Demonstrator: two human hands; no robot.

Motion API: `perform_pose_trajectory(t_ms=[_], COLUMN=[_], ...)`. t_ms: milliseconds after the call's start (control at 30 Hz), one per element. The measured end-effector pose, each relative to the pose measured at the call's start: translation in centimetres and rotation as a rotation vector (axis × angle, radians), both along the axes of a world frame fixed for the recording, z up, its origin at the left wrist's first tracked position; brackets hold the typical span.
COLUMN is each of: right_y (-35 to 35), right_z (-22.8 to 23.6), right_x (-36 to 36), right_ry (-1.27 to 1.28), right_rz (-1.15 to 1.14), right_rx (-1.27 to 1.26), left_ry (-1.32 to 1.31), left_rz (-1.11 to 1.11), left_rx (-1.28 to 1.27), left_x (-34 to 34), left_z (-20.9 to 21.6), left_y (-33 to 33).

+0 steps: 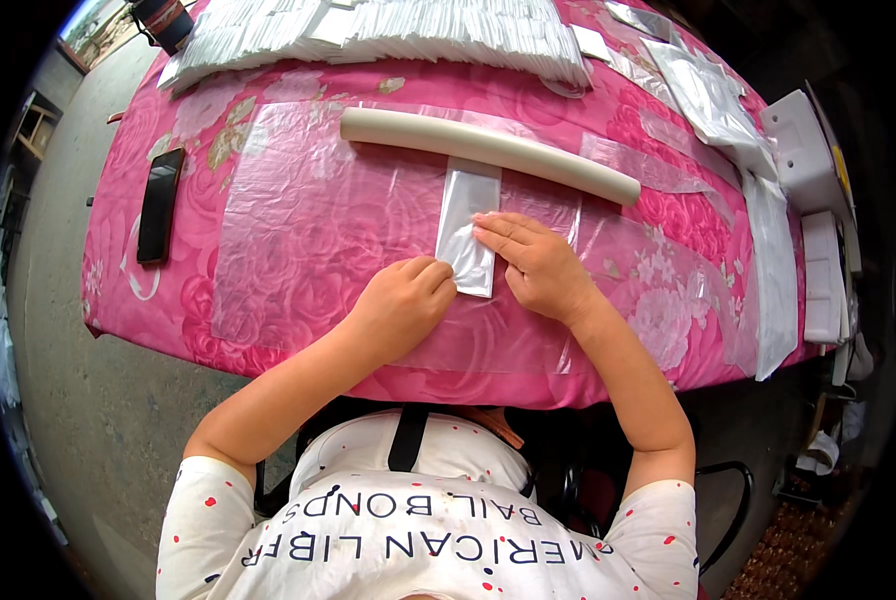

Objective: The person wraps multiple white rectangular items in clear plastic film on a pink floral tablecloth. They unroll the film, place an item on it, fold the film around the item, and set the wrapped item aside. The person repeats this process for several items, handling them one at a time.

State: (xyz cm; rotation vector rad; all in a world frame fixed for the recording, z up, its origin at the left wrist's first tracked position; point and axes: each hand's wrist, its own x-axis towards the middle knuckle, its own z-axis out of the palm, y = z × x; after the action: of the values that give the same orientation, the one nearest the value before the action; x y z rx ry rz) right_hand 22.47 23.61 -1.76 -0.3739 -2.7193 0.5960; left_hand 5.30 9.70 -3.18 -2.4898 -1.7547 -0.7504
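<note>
A narrow, folded strip of white, glossy plastic film lies lengthwise in front of me on a clear plastic sheet. My left hand is closed at the strip's near left edge, fingertips pinched against it. From the other side my right hand rests on the strip, its fingers stretched out and pressing flat near the middle. Just beyond both hands a long cream-coloured tube lies crosswise over the strip's far end and hides part of it.
Pink flowered cloth covers the table. Dense rows of folded white packets line the far side. A dark phone lies at left, near a dark cup-like container. White plastic film and white boxes are at right.
</note>
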Motion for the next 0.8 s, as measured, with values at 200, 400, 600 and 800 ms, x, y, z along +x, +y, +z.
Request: perform_pose_trajectory(t_ms=[200, 400, 600, 800], right_y=[-1.6, -5.5, -5.3, -4.4], right_z=[0.4, 0.1, 0.3, 1.6], right_x=[0.4, 1.7, 2.0, 0.0], right_ry=[0.093, 0.150, 0.105, -0.160], right_rz=[0.080, 0.160, 0.029, -0.420], right_rx=[0.030, 0.086, -0.198, -0.869], left_ry=[-0.312, -0.244, -0.354, -0.936], left_rz=[-0.090, -0.236, -0.065, 0.255], left_rx=[-0.136, -0.149, -0.232, -0.507], left_x=[0.4, -0.1, 0.3, 0.0], left_z=[1.7, 2.4, 0.9, 1.2], left_y=[-1.8, -4.4, -4.6, -1.5])
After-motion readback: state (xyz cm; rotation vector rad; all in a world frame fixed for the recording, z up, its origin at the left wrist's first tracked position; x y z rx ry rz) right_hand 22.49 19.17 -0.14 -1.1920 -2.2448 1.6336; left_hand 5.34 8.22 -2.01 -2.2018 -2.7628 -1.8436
